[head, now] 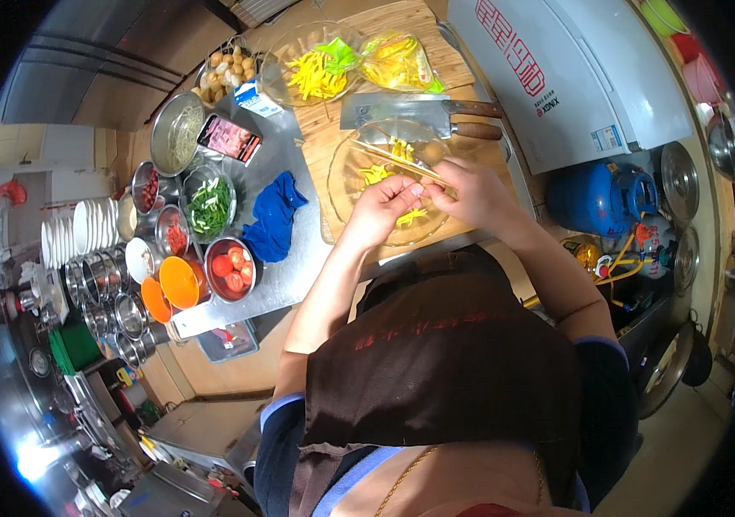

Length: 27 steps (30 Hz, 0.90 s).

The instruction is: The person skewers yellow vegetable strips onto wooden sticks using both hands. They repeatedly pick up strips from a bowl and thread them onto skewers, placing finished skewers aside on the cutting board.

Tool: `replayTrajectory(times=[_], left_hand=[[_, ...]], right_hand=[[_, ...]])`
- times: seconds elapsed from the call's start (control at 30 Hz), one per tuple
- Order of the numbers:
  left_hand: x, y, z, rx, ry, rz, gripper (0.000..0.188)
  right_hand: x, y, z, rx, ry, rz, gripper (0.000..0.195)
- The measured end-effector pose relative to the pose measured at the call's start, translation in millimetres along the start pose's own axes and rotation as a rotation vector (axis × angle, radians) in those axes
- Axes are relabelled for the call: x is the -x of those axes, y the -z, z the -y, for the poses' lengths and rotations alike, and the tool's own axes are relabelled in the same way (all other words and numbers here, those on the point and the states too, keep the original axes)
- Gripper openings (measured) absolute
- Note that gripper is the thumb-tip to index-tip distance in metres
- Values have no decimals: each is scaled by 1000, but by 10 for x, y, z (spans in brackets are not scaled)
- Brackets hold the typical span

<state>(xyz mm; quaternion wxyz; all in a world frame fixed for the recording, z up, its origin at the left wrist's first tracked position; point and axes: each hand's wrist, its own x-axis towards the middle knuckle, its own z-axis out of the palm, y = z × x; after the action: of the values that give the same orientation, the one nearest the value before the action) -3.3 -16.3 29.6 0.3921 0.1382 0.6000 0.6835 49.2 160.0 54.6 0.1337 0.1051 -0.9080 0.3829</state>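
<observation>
Both hands meet over a clear glass plate (348, 213) on the wooden cutting board (315, 152). My right hand (470, 194) is closed around thin wooden skewers (399, 161) that slant up to the left. My left hand (385, 205) pinches its thumb and forefinger near my right fingertips; whether a small piece is between them cannot be told. Small bundles of yellow strips (377, 174) lie on the plate. Just beyond it lie two cleavers (393, 113) with wooden handles. Farther back are a glass bowl of yellow strips (315, 76) and a plastic bag of yellow strips (396, 61).
Left of the board are a blue cloth (275, 216), a bowl of tomatoes (230, 269), a bowl of chopped green onions (210, 201), a phone (230, 139) and orange bowls (180, 282). A white freezer (574, 77) and a blue gas cylinder (590, 197) stand at right.
</observation>
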Motion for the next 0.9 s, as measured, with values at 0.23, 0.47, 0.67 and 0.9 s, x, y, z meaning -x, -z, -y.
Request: replayTrajectory(times=[0.23, 0.47, 0.67, 0.9], left_hand=[[109, 4, 44, -200, -127, -125, 13], [38, 134, 117, 45, -275, -427, 16], [2, 21, 70, 438, -207, -539, 16], [-10, -90, 54, 693, -192, -363, 19]], right_hand=[[42, -147, 112, -201, -339, -61, 13], [73, 94, 48, -378, -559, 51, 18], [156, 330, 22, -486, -442, 193, 26], [215, 393, -123, -642, -407, 305, 24]])
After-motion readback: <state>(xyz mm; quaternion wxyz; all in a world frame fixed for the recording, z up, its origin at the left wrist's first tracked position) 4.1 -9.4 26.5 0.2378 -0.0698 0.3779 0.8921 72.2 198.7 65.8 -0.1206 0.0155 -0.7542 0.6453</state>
